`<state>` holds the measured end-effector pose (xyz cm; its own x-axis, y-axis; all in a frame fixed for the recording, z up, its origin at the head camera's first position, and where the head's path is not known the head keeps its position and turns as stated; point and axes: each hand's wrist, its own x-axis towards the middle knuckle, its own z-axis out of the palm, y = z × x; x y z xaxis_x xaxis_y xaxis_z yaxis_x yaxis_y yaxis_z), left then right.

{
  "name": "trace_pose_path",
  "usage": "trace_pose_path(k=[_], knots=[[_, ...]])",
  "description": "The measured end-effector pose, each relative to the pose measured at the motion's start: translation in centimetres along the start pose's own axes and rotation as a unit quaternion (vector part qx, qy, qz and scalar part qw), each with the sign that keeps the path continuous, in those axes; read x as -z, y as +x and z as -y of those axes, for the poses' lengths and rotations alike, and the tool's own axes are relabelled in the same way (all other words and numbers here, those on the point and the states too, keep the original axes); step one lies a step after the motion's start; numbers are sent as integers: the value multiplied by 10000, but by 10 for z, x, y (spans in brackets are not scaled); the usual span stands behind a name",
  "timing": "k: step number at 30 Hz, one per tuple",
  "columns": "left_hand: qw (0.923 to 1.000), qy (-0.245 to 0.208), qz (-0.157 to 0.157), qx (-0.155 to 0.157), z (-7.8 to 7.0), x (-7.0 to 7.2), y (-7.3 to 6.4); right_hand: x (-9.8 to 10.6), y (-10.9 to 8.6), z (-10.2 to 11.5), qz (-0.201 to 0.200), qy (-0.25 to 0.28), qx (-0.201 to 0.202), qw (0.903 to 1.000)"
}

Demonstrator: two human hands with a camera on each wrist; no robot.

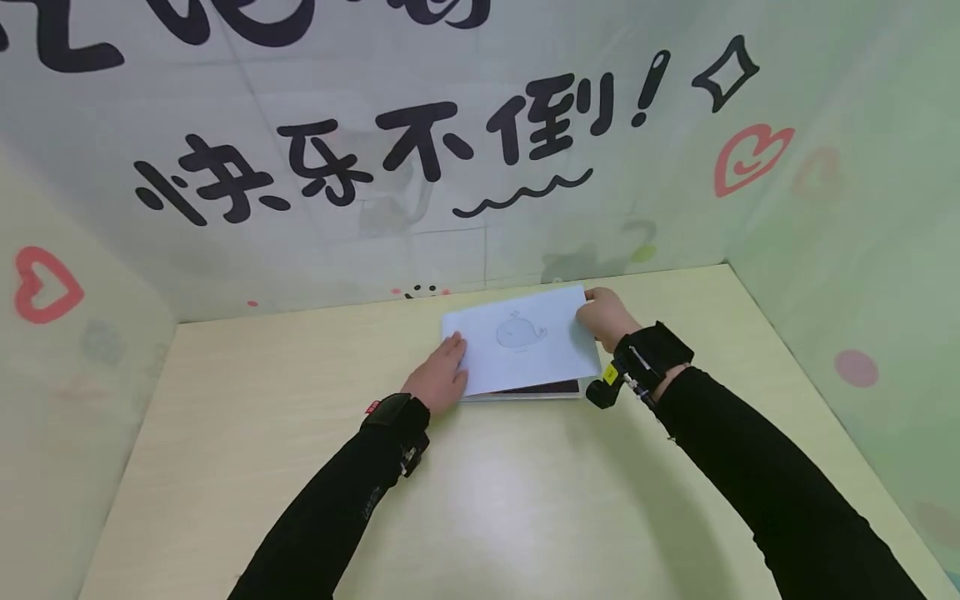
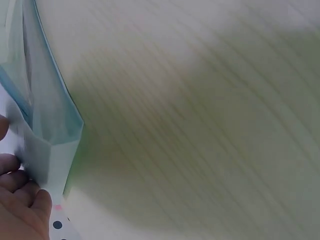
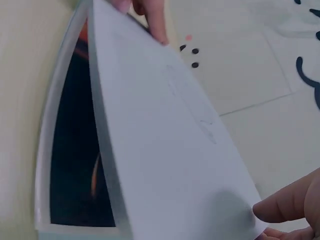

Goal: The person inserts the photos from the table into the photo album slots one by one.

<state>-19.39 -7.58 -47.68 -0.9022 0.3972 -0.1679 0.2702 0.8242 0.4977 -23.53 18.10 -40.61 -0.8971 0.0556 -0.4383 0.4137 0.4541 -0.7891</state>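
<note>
A white sheet of paper bears a pencil drawing of a small whale. It lies at a tilt over a flat item with a dark picture inside a pale border, which shows below its raised front edge. My right hand pinches the sheet's right end, with the thumb on its upper face. At the sheet's left edge rests my left hand, its fingers fairly straight against the paper. In the left wrist view, the left fingertips touch a pale side next to a light-blue edged layer.
A pale wood-grain table lies beneath. Behind it stands a wall covering with large black characters and small drawings. Another decorated wall panel rises on the right. Both forearms wear black sleeves and wrist straps.
</note>
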Motion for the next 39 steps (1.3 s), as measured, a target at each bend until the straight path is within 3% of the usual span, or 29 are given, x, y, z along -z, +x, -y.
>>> trace_pose_path(k=[7,14,24,31,39], knots=[[9995,310,51,6,-4,-6,0,-6,9,-38,-426,-836,-212,9954],[9986,510,73,130,-6,-8,0,-25,12,-56,-522,-1279,-373,9897],[9970,740,132,157,4,-9,0,-54,21,-58,-950,-2155,17,9719],[9962,837,138,210,13,-5,-5,-64,21,-43,-885,-2179,-3,9719],[9958,850,114,307,10,3,-15,-69,25,-42,-834,-2290,172,9697]])
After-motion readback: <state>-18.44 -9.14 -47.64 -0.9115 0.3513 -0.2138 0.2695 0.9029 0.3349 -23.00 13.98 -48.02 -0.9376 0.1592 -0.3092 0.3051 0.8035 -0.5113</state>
